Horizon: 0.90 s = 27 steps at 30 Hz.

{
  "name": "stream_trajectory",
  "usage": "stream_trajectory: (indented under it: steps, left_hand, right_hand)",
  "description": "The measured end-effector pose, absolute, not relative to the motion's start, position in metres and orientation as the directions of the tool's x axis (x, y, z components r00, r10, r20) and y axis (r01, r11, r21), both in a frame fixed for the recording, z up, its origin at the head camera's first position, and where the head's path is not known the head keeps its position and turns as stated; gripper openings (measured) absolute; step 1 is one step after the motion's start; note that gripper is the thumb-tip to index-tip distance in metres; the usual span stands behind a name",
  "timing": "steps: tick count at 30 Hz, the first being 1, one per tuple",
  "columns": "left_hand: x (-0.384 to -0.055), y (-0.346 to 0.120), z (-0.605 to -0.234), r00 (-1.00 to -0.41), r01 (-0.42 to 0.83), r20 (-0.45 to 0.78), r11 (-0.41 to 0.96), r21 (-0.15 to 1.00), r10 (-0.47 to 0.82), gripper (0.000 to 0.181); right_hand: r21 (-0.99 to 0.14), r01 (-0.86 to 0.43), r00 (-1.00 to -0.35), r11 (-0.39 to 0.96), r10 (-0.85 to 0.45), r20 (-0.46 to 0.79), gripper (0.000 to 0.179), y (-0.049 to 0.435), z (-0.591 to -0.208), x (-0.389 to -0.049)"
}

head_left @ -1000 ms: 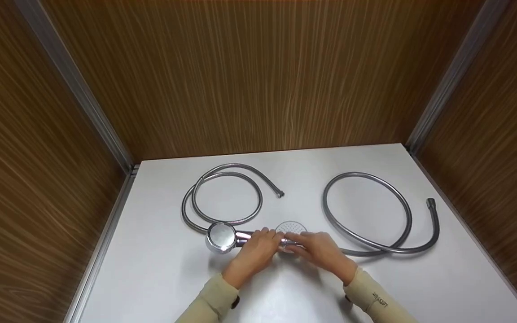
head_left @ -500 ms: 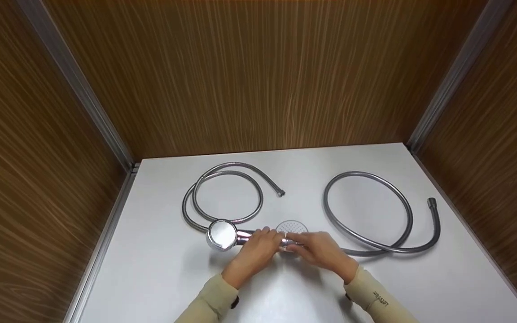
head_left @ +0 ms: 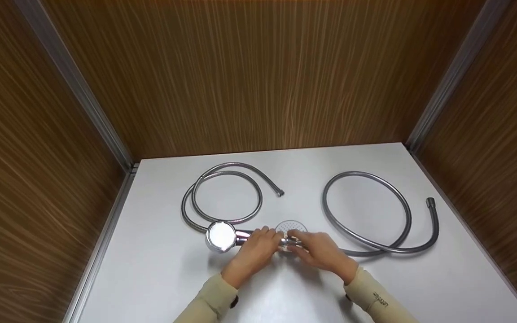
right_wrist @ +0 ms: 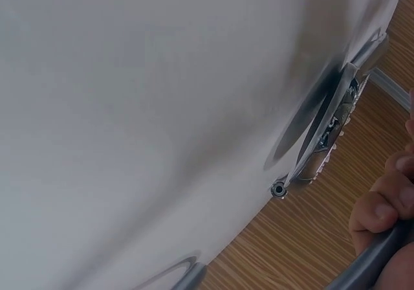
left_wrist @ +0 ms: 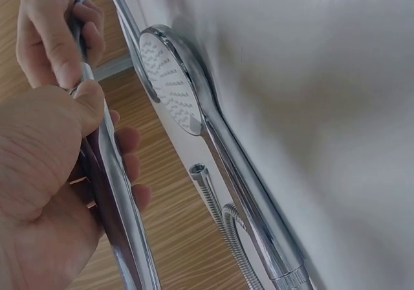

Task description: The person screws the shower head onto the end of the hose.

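Observation:
In the head view, my left hand (head_left: 257,250) grips the handle of a chrome shower head (head_left: 221,236), whose round head points left. At the handle's right end, my right hand (head_left: 322,250) holds the end of a smooth grey shower hose (head_left: 361,253), fingers and thumb around the joint. The left wrist view shows the two hands meeting at this joint; whether the thread is engaged cannot be seen. A second shower head (left_wrist: 169,83) with a white nozzle face lies on the table just beyond, partly covered by my hands in the head view.
A ribbed metal hose (head_left: 260,204) lies coiled at the back left, one end loose. The grey hose loops across the right side to a free end fitting (head_left: 431,203). Wood-grain panels (head_left: 267,80) stand around the white table (head_left: 159,269).
The fingers of my right hand have lifted and shifted slightly at the joint. The held shower head has tilted a little. My left hand stays in place.

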<state>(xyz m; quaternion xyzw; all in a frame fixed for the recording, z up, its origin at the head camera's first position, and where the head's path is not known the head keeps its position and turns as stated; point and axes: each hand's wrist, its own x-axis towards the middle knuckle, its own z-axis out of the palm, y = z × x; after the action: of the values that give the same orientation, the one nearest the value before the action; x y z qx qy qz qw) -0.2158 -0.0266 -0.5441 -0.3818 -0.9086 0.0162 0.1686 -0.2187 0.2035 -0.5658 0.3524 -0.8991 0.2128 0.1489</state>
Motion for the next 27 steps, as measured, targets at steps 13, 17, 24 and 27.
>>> stream_trajectory:
  steps: [13, 17, 24, 27]
  left_hand:
    - [-0.2177, -0.0272, -0.5427, -0.651, 0.671, 0.304, 0.715, -0.197, 0.695, 0.030]
    - [-0.2178, -0.0275, -0.5422, -0.658, 0.672, 0.289, 0.715, -0.189, 0.695, 0.030]
    - [-0.2177, -0.0281, -0.5406, -0.675, 0.674, 0.265, 0.721, -0.161, 0.689, 0.030]
    - [-0.2179, -0.0283, -0.5403, -0.669, 0.674, 0.270, 0.719, -0.170, 0.692, 0.030]
  right_hand:
    - [-0.292, -0.661, -0.742, 0.691, -0.547, 0.387, 0.025, 0.2022, -0.5635, -0.2176]
    - [-0.271, -0.689, -0.714, 0.672, -0.564, 0.415, 0.025, 0.2021, -0.5648, -0.2183]
    - [-0.278, -0.679, -0.725, 0.679, -0.563, 0.397, 0.034, 0.2014, -0.5631, -0.2169]
    - [-0.297, -0.650, -0.754, 0.700, -0.546, 0.365, 0.029, 0.2002, -0.5622, -0.2167]
